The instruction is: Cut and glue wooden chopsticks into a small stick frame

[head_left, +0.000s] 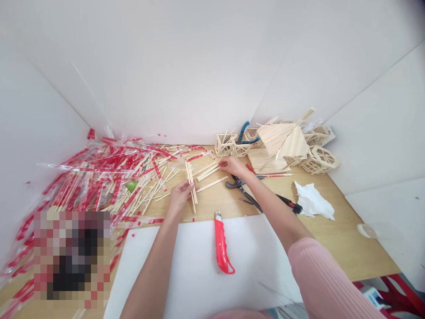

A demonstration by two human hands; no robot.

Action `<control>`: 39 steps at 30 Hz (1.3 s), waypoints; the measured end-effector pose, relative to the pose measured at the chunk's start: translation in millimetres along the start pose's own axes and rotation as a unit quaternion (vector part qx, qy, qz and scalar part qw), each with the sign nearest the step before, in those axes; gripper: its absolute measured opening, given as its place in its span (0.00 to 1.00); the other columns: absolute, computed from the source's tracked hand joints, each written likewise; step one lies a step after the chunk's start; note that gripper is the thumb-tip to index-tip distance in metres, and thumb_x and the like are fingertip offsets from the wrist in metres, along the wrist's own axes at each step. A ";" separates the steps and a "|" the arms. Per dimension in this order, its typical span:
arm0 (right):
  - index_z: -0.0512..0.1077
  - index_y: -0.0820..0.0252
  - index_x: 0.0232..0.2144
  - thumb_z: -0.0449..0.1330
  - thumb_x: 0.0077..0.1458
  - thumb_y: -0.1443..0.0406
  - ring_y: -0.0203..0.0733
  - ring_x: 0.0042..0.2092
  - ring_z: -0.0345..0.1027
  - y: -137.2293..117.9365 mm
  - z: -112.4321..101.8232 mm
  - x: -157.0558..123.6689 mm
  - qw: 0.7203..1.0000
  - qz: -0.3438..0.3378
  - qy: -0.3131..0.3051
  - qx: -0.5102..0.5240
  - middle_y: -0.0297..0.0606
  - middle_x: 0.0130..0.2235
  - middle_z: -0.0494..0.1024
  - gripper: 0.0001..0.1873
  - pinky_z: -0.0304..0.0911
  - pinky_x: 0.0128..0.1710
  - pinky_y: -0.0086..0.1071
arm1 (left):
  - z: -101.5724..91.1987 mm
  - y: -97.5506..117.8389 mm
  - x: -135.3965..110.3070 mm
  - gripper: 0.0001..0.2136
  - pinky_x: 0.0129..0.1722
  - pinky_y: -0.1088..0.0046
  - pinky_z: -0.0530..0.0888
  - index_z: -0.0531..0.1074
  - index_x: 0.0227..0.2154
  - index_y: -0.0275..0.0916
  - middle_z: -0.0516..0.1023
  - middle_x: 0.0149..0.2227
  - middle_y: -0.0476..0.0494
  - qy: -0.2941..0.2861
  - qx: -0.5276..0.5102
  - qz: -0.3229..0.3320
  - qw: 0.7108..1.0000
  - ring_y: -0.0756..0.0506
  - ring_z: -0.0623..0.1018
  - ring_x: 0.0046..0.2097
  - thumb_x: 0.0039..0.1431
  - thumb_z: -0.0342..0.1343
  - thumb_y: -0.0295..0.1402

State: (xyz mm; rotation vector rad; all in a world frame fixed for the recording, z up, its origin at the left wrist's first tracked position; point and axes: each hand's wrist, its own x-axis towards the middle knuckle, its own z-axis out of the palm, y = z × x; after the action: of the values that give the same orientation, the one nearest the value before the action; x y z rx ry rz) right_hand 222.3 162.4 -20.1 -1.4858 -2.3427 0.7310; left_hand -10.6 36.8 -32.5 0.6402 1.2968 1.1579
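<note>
Several wooden chopsticks stand nearly upright in the view, gripped between the thumb and fingers of my left hand. To the right, my right hand pinches the near-right ends of a few more chopsticks, which lie slanted just above the table surface or on it; I cannot tell which. Another loose chopstick lies below them. Under my right forearm are black-handled cutters. A red utility knife rests on the white sheet between my arms.
Red-and-clear wrappers and loose chopsticks are heaped at left, with a green object among them. Stick-built frames, flat stick panels and blue-handled pliers sit at the back right. A crumpled tissue lies right. White walls enclose the table.
</note>
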 end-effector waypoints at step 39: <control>0.75 0.62 0.29 0.63 0.46 0.67 0.36 0.34 0.69 10.8 -7.4 -3.2 0.999 -0.016 0.003 -0.050 0.37 0.33 0.77 0.05 0.60 0.35 0.25 | 10.8 -3.8 -4.1 0.24 0.36 0.72 0.72 0.75 0.37 0.35 0.77 0.40 0.40 -0.006 -0.016 -0.023 1.000 0.44 0.77 0.38 0.34 0.66 0.41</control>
State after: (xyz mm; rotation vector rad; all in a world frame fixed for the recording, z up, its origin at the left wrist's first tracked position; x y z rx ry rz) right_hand 235.5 165.2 -19.7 -1.4832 -2.4256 0.6086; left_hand 1.2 34.2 -31.9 0.5908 1.2734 1.1339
